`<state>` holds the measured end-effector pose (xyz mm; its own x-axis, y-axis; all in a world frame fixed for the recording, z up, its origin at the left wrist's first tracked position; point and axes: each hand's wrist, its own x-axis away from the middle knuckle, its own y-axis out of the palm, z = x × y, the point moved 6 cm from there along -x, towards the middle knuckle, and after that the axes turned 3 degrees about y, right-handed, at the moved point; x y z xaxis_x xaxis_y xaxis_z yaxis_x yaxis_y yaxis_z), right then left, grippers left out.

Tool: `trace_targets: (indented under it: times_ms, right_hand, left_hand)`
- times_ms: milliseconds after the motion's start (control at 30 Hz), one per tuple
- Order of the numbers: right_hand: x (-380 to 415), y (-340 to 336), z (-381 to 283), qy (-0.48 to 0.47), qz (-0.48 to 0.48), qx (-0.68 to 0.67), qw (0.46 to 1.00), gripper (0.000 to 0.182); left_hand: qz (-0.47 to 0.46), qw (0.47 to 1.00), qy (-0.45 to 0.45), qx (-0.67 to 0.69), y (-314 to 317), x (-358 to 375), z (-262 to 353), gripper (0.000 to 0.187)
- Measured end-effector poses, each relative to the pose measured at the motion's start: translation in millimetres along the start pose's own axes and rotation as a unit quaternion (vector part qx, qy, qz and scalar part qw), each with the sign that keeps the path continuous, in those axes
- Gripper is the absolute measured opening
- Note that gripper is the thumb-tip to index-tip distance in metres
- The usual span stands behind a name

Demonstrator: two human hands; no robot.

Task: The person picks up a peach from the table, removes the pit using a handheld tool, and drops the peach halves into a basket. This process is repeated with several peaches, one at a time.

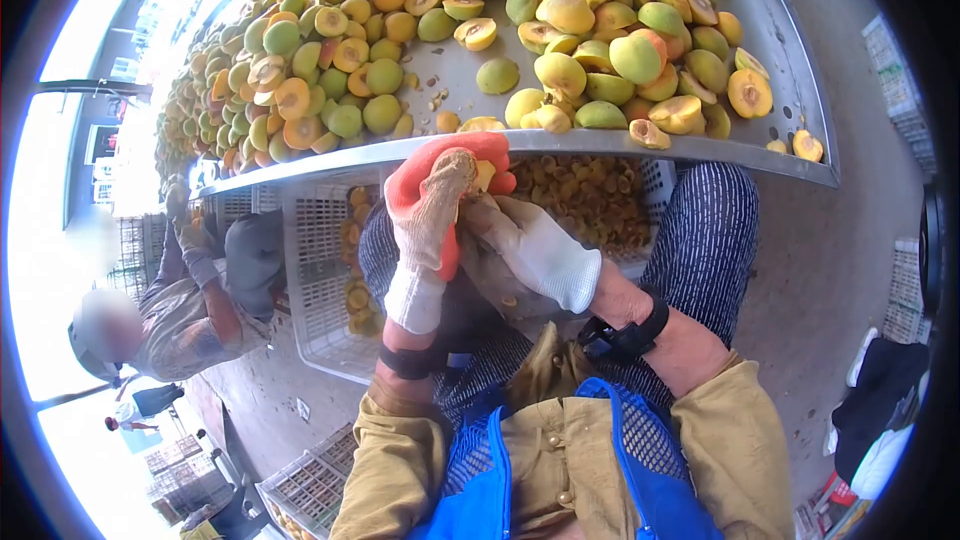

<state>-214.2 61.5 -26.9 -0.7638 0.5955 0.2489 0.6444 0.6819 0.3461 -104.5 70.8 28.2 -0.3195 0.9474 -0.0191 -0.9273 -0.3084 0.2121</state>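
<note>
My left hand (430, 205), in an orange-coated glove, is closed around a piece of yellow apricot (484, 176) just in front of the table edge. My right hand (535, 248), in a whitish knitted glove, meets it from the right with fingers bent together. Whatever the right fingers grip is hidden between the hands. Beyond them, a metal-rimmed table (590, 143) carries a heap of green and yellow apricots (340, 60), many cut in half with stones showing. Below my hands, between my knees, lie many apricot halves (590, 202) in a crate.
A white plastic crate (318, 275) stands under the table at the left. A co-worker (215, 305) sits along the same table further left. Another crate (310, 480) is on the floor at lower left. Stacked crates (900, 90) stand at the right.
</note>
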Motion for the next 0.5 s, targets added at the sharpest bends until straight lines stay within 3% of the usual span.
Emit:
trace_targets:
  times_ms: [67, 100, 167, 233, 300, 400, 500]
  right_hand:
    - [2, 0, -5, -0.003, 0.0, -0.045, 0.999, 0.042]
    - [4, 2, -1, 0.052, -0.001, -0.129, 0.99, 0.042]
    - [8, 4, -12, 0.072, 0.022, -0.125, 0.989, 0.043]
    - [11, 6, -18, 0.081, 0.018, -0.116, 0.99, 0.047]
    - [19, 13, -20, 0.145, 0.007, -0.097, 0.985, 0.056]
    - [23, 13, -19, 0.086, 0.017, -0.027, 0.996, 0.066]
    - [24, 11, -22, 0.07, 0.008, -0.009, 0.998, 0.064]
  left_hand:
    - [-0.03, 0.998, -0.059, 0.02, 2, -6, -2, 0.038]
    - [-0.048, 0.997, -0.047, 0.042, 6, -7, -1, 0.038]
    - [0.021, 0.992, -0.002, 0.126, 15, -3, 11, 0.045]
    - [0.054, 0.991, 0.073, 0.097, 9, 5, -1, 0.049]
    - [0.115, 0.984, 0.011, 0.137, 8, 11, -12, 0.044]
    - [0.074, 0.99, 0.002, 0.122, 9, 13, -6, 0.042]
    - [0.039, 0.994, 0.026, 0.103, 11, 9, 0, 0.04]
